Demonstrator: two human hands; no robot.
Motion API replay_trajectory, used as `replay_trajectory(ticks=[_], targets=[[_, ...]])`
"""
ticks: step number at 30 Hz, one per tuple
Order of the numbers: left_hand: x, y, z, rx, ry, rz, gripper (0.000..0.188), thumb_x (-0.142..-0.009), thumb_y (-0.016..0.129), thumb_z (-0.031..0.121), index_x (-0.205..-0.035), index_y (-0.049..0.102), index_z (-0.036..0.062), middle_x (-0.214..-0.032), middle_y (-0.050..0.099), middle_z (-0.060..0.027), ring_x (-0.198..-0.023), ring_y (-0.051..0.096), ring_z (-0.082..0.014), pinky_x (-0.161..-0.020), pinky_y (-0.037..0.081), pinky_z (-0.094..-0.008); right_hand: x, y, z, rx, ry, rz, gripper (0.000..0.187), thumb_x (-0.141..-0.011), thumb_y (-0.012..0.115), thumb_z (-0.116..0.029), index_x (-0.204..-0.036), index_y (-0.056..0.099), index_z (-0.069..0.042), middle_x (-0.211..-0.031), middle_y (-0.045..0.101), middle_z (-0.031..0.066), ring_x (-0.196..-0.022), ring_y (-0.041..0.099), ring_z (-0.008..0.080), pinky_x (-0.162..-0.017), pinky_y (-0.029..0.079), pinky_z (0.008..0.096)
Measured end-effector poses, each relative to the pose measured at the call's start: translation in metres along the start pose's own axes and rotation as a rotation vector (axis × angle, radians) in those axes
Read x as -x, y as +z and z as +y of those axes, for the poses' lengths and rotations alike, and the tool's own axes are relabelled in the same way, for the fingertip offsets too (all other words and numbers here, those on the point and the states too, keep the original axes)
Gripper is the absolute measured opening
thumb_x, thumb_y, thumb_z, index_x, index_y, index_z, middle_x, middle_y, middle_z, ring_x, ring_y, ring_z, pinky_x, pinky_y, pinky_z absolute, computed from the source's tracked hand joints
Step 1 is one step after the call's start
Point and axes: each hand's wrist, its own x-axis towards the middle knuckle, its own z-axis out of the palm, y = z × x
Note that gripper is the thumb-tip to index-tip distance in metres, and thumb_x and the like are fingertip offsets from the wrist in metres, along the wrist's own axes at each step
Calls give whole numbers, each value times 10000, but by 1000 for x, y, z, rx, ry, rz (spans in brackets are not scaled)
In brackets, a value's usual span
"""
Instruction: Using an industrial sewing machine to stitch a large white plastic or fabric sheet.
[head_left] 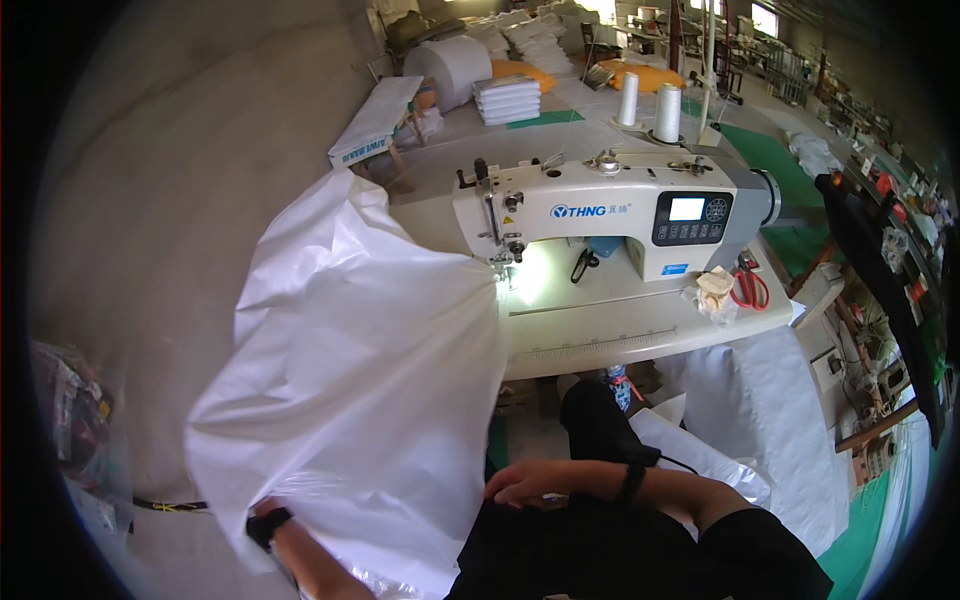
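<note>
A large white plastic sheet (350,370) hangs in folds off the left side of a white sewing machine (600,210). Its upper right corner lies beneath the needle area, where a lamp glows. My left hand (265,507) is at the sheet's lower left, with its fingers hidden in the folds. Creases gather just above it. Bent fingers of my right hand (525,484) are closed at the sheet's right edge, low in front of my body. Both wrists wear dark bands.
Red-handled scissors (750,288) and a crumpled cream cloth (715,285) lie at the machine table's right end. Black snips (584,264) rest under the machine arm. Thread cones (667,112) stand behind. More white sheeting (760,400) hangs at right.
</note>
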Motion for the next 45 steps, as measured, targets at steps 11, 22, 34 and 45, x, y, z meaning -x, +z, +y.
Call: replay_trajectory(ticks=[11, 22, 34, 45], targets=[[-48, 102, -115, -191, -202, -113, 257, -895, 469, 141, -1111, 541, 20, -969, 606, -89, -951, 591, -238, -837, 493, -341, -100, 22, 33, -76, -299, 443, 671, -841, 651, -319, -1355, 352, -7, -1198, 544, 124, -1144, 483, 250, -982, 369, 363], [-114, 210, -137, -215, -263, -199, 239, -902, 464, 167, -1069, 568, 31, -936, 615, -88, -920, 605, -232, -821, 503, -342, -50, 19, 56, -427, 228, -75, 421, -908, 588, -263, -1218, 517, 13, -1140, 589, 110, -1096, 534, 216, -963, 405, 335], [52, 76, -119, 575, -456, -329, 237, -908, 458, 196, -1022, 598, 43, -899, 625, -87, -887, 619, -225, -803, 514, -342, -29, 18, 36, -507, -75, 360, 420, -922, 563, -296, -1212, 532, 5, -1156, 591, 96, -1074, 545, 193, -955, 410, 325], [212, 110, 40, -469, -205, -711, 199, -878, 595, 188, -898, 646, -3, -638, 622, -76, -539, 593, -126, -520, 484, -277, -16, 53, 36, -489, -35, 366, 353, -925, 554, -252, -1153, 570, 16, -1104, 610, 91, -1004, 575, 187, -905, 436, 308]])
